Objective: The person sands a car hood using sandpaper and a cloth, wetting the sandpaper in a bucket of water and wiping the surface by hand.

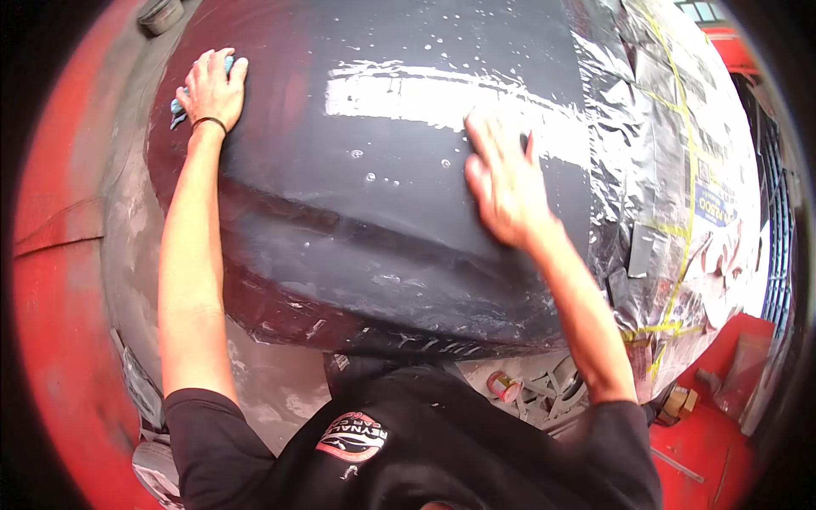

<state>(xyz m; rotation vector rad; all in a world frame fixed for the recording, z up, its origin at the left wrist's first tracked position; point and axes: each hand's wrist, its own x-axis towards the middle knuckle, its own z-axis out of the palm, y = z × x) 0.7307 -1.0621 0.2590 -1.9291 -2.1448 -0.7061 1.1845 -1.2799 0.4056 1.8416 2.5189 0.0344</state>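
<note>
A dark, wet car panel (382, 204) fills the middle of the head view, with a bright reflection and scattered water drops on it. My left hand (212, 89) presses a blue cloth (176, 109) against the panel's left part, its fingers bent over the cloth. Farther right, my right hand (506, 174) is at the panel beside the bright reflection, slightly blurred, fingers stretched out and nothing visible in it. What lies under its palm is hidden.
Plastic and paper masking (646, 170) with yellow tape covers the right side. A small red can (504, 387) and grey metal parts (552, 395) are low on the right, near a cardboard box (678, 403). Red floor (64, 280) shows at the left.
</note>
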